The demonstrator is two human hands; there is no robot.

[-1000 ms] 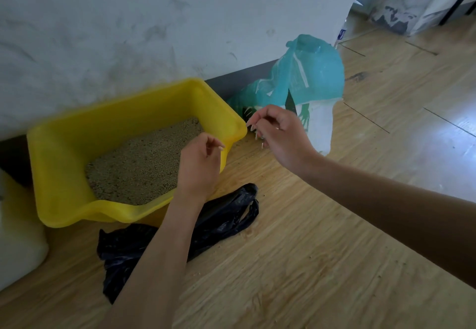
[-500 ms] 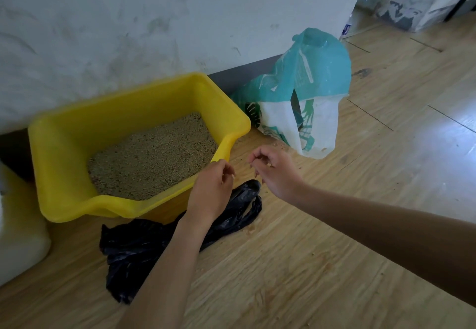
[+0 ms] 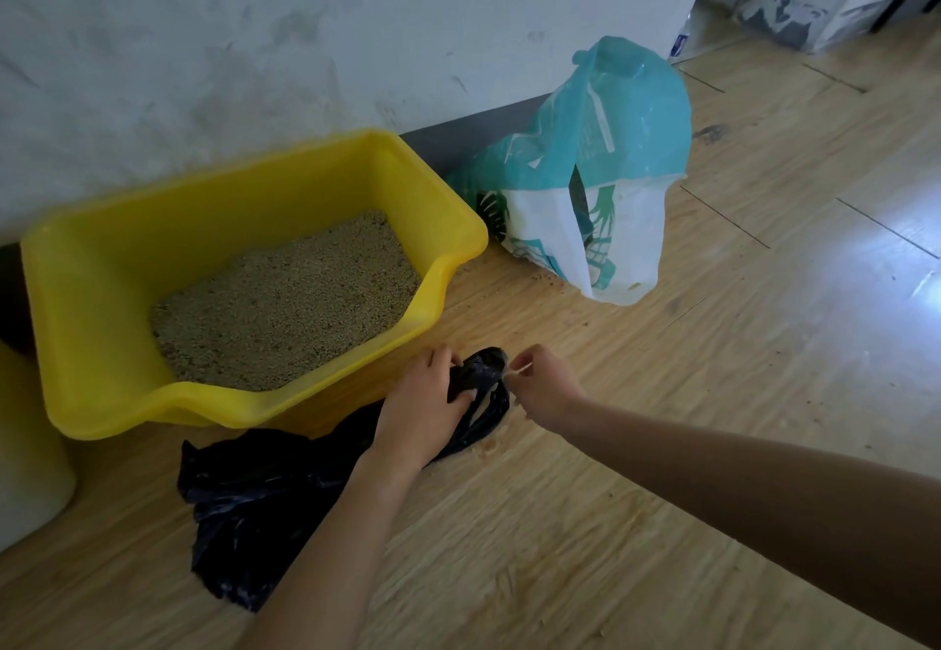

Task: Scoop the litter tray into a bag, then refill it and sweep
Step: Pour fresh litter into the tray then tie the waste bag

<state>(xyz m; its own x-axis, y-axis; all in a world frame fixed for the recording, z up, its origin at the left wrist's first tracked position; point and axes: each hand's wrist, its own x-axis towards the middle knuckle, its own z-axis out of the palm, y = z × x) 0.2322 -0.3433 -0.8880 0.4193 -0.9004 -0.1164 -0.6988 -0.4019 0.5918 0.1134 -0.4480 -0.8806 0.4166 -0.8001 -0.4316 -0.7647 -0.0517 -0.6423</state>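
left hand [image 3: 420, 407] grips a crinkled, glossy black plastic bag [image 3: 265, 502]; right hand [image 3: 547, 384] pinches its edge. beyond them, a smooth yellow tray [image 3: 102, 344] of grainy litter [image 3: 285, 303].

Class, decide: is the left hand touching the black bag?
Touching. The head view shows the left hand gripping the black bag, fingers curled into its crumpled end.

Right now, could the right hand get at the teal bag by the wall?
Probably yes: only bare floor lies between the right hand and the teal bag, though it pinches the black bag.
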